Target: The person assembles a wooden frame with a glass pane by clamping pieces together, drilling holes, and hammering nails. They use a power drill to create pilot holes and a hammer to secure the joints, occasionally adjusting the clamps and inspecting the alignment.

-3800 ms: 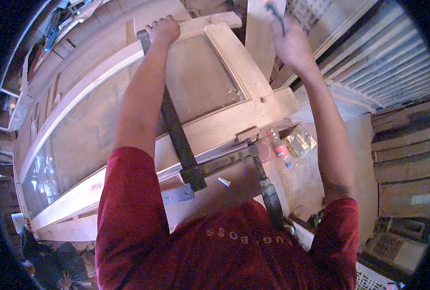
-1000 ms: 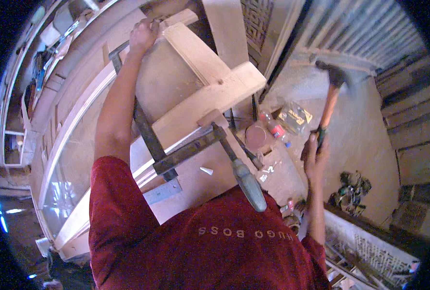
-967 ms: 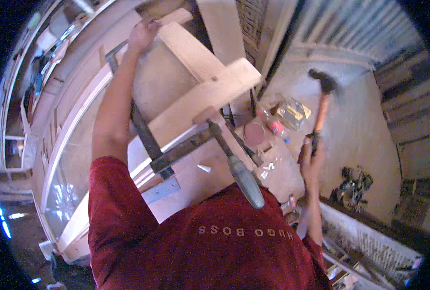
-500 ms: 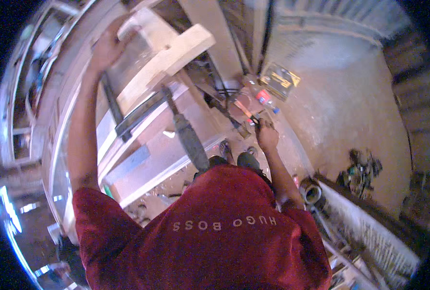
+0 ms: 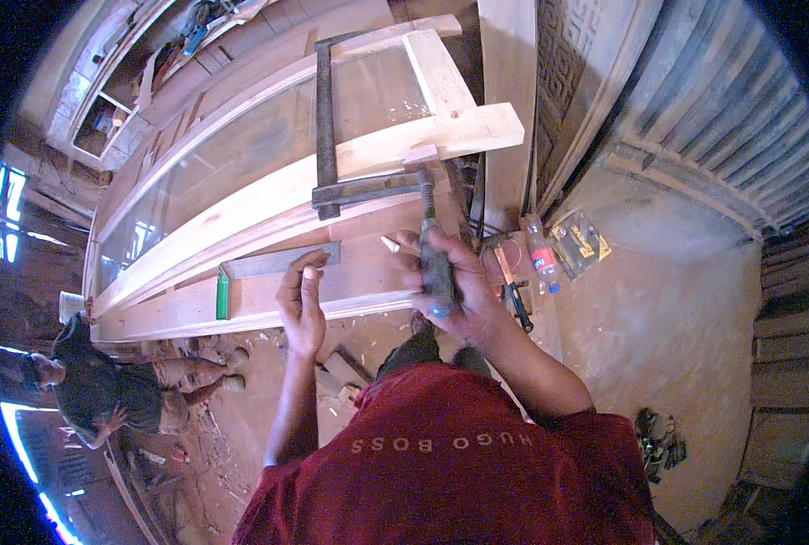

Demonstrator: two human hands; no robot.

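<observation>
My right hand [image 5: 463,291] is wrapped round the dark, worn handle of a bar clamp [image 5: 328,127]. The clamp spans a pale wooden frame [image 5: 368,145], its screw bearing on a small wood block [image 5: 420,156] at the frame's near edge. My left hand [image 5: 304,307] is empty, its fingers loosely curved and thumb apart, close to the blade end of a try square [image 5: 223,292] with a green stock. A small pale, pointed piece [image 5: 391,243] is beside my right fingers; whether they touch it I cannot tell.
The frame rests on a long workbench [image 5: 368,272]. A tool with a dark handle [image 5: 520,309], a plastic bottle [image 5: 540,254] and a yellow-black box [image 5: 579,243] are to the right. Another person [image 5: 104,386] is at the far left. Wood scraps [image 5: 345,368] litter the floor.
My right hand has let go of the dark-handled tool, which now lies at the right, and holds the clamp handle. My left hand has come back from the frame's far side. The view has shifted.
</observation>
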